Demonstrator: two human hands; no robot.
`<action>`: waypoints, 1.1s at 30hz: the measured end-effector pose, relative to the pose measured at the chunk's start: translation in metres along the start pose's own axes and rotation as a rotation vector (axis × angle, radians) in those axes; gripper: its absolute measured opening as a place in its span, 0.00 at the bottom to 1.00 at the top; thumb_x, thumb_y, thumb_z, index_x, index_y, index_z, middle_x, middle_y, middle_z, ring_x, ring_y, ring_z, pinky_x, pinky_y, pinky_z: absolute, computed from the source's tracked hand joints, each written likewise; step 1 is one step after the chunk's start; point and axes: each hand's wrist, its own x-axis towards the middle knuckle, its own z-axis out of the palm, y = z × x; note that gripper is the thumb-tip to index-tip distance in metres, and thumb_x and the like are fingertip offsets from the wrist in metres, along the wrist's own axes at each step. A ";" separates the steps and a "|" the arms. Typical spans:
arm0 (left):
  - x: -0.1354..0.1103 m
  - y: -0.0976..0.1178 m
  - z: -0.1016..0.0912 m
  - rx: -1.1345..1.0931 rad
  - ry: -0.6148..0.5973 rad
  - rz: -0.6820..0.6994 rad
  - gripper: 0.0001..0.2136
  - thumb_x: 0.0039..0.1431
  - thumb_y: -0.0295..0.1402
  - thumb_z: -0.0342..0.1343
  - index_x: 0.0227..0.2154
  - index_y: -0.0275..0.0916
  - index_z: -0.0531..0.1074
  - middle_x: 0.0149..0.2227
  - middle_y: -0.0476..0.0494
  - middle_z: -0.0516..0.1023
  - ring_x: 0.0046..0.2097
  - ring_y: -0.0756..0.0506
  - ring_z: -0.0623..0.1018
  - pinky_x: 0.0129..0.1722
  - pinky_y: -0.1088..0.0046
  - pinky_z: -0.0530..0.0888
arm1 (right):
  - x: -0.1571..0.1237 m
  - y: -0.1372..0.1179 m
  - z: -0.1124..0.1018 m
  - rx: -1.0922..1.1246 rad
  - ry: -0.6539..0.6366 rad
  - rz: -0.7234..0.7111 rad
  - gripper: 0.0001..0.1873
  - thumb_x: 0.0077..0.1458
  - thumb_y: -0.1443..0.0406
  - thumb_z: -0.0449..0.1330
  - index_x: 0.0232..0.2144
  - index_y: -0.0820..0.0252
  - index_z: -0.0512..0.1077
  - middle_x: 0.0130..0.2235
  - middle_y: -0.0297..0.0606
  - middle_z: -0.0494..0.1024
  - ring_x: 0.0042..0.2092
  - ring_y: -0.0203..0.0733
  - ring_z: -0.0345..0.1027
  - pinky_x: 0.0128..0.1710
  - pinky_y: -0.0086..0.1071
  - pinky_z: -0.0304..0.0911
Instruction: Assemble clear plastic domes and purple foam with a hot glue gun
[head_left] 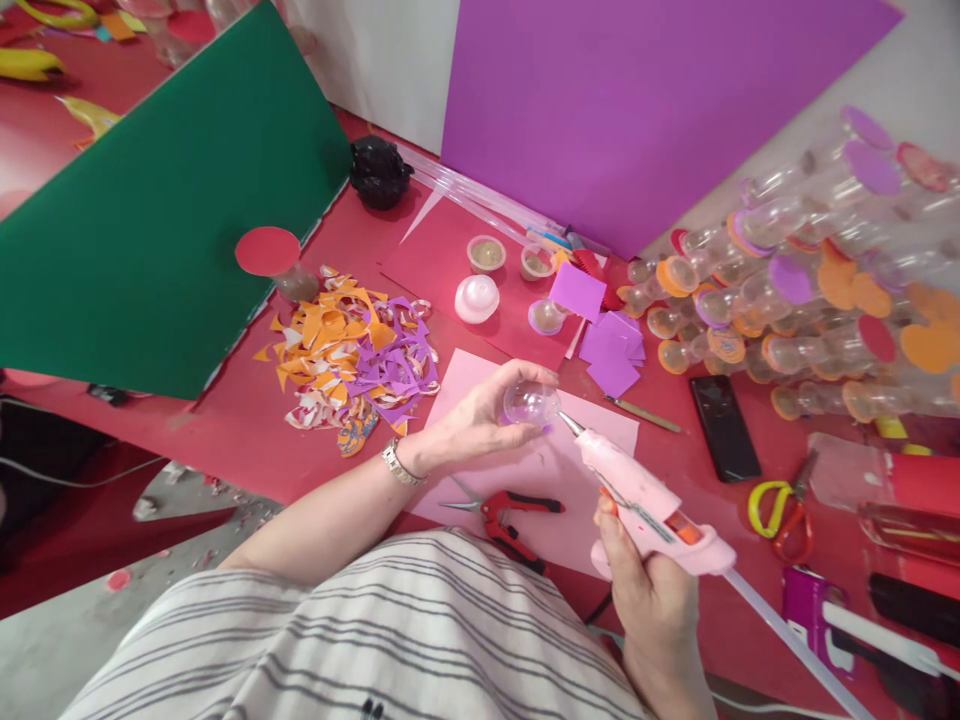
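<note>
My left hand (pixel 480 420) is closed around a small clear plastic cup (pixel 531 403), held over a pale pink sheet (pixel 540 470). A pink hot glue gun (pixel 649 500) sits in the grip of my right hand (pixel 645 590), with a finger on the trigger. Its metal nozzle touches the cup's rim. A glue stick pokes out of the gun's back end. A watch is on my left wrist.
Red-handled scissors (pixel 510 510) lie just under my hands. Orange and purple paper scraps (pixel 352 355) are heaped to the left, purple squares (pixel 611 350) and small cups ahead. Stacked clear cups (pixel 810 290), a black phone (pixel 724 425) and yellow scissors (pixel 772 505) are at right. Green (pixel 157 210) and purple (pixel 622 100) boards stand behind.
</note>
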 end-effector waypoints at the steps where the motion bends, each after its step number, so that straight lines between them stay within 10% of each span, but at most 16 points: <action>1: 0.000 0.000 0.000 -0.001 -0.001 -0.001 0.21 0.55 0.41 0.67 0.48 0.41 0.69 0.50 0.39 0.73 0.53 0.41 0.74 0.56 0.61 0.70 | 0.000 0.000 0.000 0.000 -0.017 0.022 0.17 0.62 0.55 0.63 0.27 0.61 0.78 0.27 0.44 0.84 0.25 0.44 0.79 0.24 0.30 0.74; 33: 0.000 -0.006 -0.005 0.057 -0.026 0.035 0.20 0.57 0.36 0.65 0.51 0.41 0.67 0.52 0.39 0.74 0.53 0.42 0.75 0.55 0.62 0.71 | 0.009 -0.012 0.002 -0.056 -0.010 -0.169 0.20 0.67 0.58 0.58 0.25 0.62 0.76 0.23 0.40 0.81 0.18 0.36 0.70 0.18 0.25 0.66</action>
